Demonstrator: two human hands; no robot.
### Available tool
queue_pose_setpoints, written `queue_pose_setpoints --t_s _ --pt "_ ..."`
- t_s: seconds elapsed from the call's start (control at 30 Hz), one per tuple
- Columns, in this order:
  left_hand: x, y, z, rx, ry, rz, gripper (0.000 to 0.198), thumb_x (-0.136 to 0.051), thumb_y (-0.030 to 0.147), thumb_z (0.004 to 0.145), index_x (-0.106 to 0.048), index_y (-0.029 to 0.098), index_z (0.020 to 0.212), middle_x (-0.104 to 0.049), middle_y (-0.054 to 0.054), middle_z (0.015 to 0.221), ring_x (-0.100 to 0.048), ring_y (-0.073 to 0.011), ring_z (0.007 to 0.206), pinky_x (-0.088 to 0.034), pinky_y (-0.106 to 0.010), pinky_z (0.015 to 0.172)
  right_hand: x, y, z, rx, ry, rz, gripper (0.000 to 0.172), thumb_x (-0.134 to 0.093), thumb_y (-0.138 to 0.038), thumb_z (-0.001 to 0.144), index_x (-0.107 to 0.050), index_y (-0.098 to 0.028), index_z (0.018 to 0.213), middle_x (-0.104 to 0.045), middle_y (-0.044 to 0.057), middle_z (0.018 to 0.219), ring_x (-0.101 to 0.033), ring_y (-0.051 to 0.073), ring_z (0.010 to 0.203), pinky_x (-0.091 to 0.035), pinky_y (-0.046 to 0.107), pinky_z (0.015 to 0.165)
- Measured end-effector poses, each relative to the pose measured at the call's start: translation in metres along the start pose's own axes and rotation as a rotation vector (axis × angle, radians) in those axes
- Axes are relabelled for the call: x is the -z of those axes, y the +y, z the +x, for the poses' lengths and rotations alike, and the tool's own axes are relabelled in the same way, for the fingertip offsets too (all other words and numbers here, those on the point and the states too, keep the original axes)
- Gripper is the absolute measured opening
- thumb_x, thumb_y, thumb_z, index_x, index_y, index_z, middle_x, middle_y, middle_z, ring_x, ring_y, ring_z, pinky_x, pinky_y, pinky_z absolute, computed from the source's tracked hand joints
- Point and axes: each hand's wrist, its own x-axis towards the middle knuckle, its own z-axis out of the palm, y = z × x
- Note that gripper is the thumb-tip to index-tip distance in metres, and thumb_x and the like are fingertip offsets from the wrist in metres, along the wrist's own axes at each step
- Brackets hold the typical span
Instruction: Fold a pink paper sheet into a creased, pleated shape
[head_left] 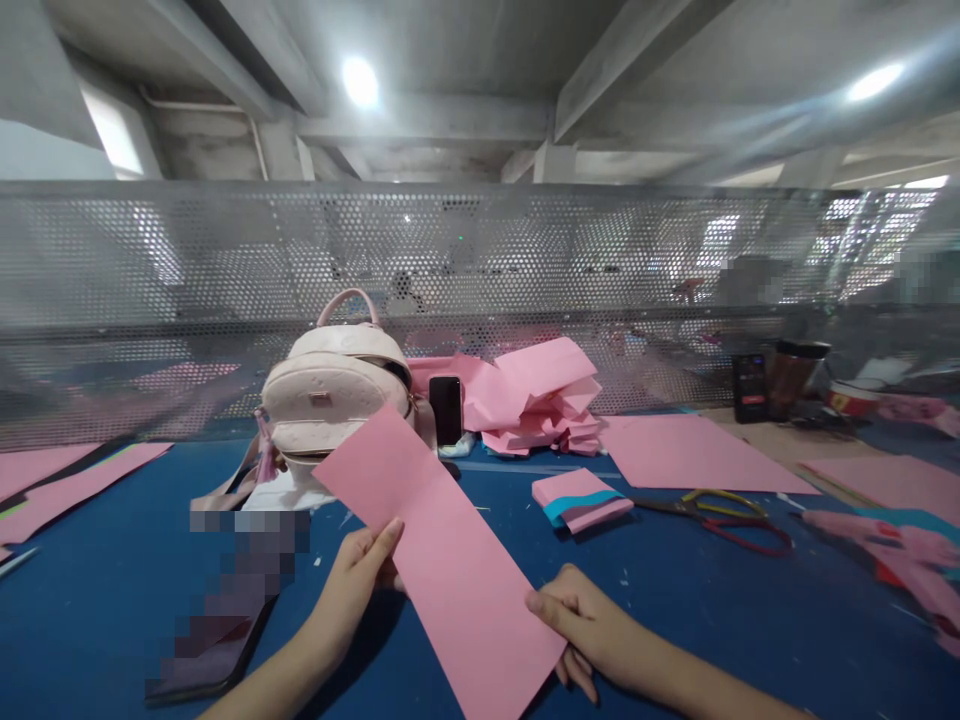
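Between my hands a long strip of pink paper is held up at a slant, with a faint crease across its upper part. My left hand pinches its left edge, thumb in front and fingers behind. On the lower right edge my right hand grips the same sheet, thumb on top and the fingers partly hidden underneath. Just beyond it lies a small folded pink packet with a blue band. Beside that packet are scissors with yellow and red handles.
A cream backpack stands at the back, next to an upright phone and crumpled pink paper. A pink sheet lies behind the scissors. Pink glue guns are at right. Another phone, partly pixelated, rests at left on the blue table.
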Motion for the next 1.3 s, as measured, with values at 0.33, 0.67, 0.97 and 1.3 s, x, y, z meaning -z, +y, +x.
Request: queue_pose_setpoints --t_s 0.33,0.67,0.97,1.3 --pt "0.0074 -0.0038 0.0055 0.004 0.015 -0.021 0.054 -0.08 0.064 0.063 -0.067 0.012 0.063 -0.065 -0.004 0.056 -0.061 -0.0158 0.05 -0.054 -0.025 0.052 0.0009 -0.0032 -0.0012 0.062 0.005 -0.037 0.077 -0.041 -0.078 0.085 -0.051 -0.015 0.042 -0.044 -0.002 0.032 -0.037 0.005 0.025 -0.027 0.015 0.032" --pt "0.0089 -0.0054 0.0079 0.001 0.032 -0.041 0.053 -0.08 0.063 0.064 -0.065 0.013 0.062 -0.063 -0.002 0.053 -0.06 -0.0139 0.046 -0.053 -0.024 0.05 0.0012 -0.0014 -0.0001 0.043 0.052 0.016 0.073 -0.047 -0.078 0.082 -0.053 -0.015 0.044 -0.045 -0.002 0.033 -0.038 0.006 0.025 -0.026 0.016 0.03" --pt "0.0051 -0.0068 0.0057 0.045 0.028 -0.056 0.057 -0.08 0.067 0.06 -0.063 0.013 0.062 -0.062 -0.002 0.049 -0.059 -0.0141 0.042 -0.052 -0.025 0.046 0.0045 -0.0049 -0.0035 0.082 -0.031 0.009 0.08 -0.042 -0.079 0.084 -0.056 -0.013 0.042 -0.041 -0.001 0.03 -0.035 0.005 0.024 -0.026 0.017 0.032" --pt "0.0048 -0.0067 0.0058 0.061 0.019 -0.076 0.055 -0.082 0.065 0.059 -0.061 0.013 0.061 -0.061 -0.002 0.048 -0.058 -0.0133 0.041 -0.051 -0.023 0.045 0.0033 -0.0059 -0.0037 0.097 -0.04 0.006 0.08 -0.039 -0.078 0.087 -0.057 -0.013 0.043 -0.041 -0.002 0.031 -0.033 0.005 0.025 -0.026 0.017 0.033"
